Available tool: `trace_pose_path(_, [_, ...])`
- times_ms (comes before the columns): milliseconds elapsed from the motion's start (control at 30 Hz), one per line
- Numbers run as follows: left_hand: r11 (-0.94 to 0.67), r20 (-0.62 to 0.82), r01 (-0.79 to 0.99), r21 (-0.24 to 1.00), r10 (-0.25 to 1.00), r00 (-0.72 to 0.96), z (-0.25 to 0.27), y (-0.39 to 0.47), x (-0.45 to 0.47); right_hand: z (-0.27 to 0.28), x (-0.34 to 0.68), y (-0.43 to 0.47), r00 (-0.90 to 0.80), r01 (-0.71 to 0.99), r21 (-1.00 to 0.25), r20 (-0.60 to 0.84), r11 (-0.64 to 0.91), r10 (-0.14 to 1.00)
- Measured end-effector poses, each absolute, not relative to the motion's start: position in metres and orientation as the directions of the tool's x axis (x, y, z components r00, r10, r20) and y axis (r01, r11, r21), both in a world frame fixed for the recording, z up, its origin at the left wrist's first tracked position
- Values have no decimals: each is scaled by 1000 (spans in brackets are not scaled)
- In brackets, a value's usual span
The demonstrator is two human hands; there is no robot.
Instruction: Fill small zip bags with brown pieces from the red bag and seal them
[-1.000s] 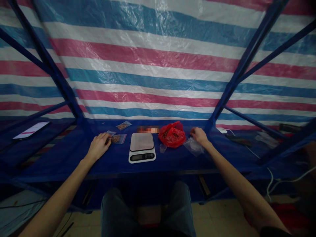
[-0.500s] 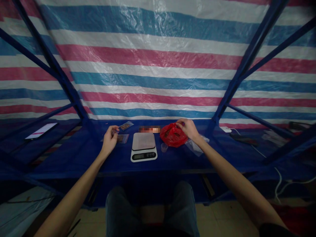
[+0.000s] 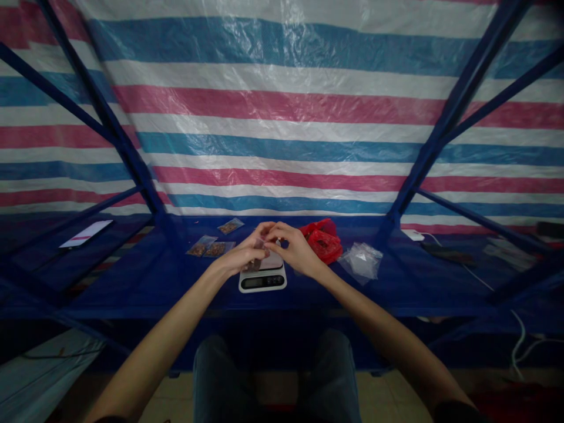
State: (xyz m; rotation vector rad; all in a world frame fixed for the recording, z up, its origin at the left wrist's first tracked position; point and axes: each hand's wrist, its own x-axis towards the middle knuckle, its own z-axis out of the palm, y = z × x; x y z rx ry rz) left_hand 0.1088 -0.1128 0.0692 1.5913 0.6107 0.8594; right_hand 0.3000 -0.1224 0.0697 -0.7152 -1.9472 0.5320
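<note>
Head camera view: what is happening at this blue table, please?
A seated person holds both hands together just above a small digital scale. The left hand and right hand pinch something small between them; what it is cannot be told. A red plastic bag and clear bags lie right, three filled packets left.

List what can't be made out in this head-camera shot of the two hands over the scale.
- Head view: what the left hand and right hand pinch between them is too small and dim to name.
- The scale: its platform is mostly hidden by the hands, and its display is too small to read.
- Contents of the red bag are unclear.
- The phone screen is unreadable.
</note>
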Motion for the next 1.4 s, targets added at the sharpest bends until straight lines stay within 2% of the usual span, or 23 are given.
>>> trace_pose_path(100, [-250,163,67,966,791,590,91,-96,107,87,312,-107,-358,265,-683,586,681,727])
trace_pose_path(233, [-440,320,133,888,800,508,131,-64,105,119,328,-80,-326,285,-687,587,669,741])
trace_pose_path(333, [-528,367,171,832,753,546,155,-42,109,143,331,-61,-344,271,-686,586,675,733])
trace_pose_path(400, [-566,393,179,805,734,554,165,-27,114,157,331,-48,-349,216,-730,563,649,749])
trace_pose_path(500, [-688,596,225,690,717,363,174,-7,122,169,333,-27,-328,114,-809,517,577,790])
trace_pose_path(567, [-764,742,294,574,637,207,176,4,127,170,335,-13,-320,84,-826,507,557,800])
trace_pose_path(600, [-782,771,311,540,608,189,176,10,129,169,335,-6,-319,76,-828,507,555,801])
trace_pose_path(667, [-777,717,261,573,629,299,170,23,135,162,334,8,-331,62,-838,496,543,803])
trace_pose_path(733, [-699,575,125,705,665,477,160,37,142,152,332,20,-347,48,-857,468,513,813])
trace_pose_path(800, [-577,479,-7,817,671,566,146,52,148,143,332,30,-352,37,-876,439,481,827])
trace_pose_path(867, [-493,435,-69,867,684,585,134,66,152,135,332,38,-358,23,-888,421,459,833])
trace_pose_path(967, [-414,341,-41,909,685,644,122,82,155,127,333,47,-396,14,-901,394,434,829])
trace_pose_path(1100, [-319,263,-28,947,725,636,113,90,156,117,331,55,-391,14,-909,379,417,839])
trace_pose_path(1233, [-274,229,-18,961,761,607,108,91,154,107,328,59,-322,23,-906,393,422,861])
trace_pose_path(1400, [-277,218,12,961,782,584,109,95,146,106,327,56,-270,45,-941,312,335,911])
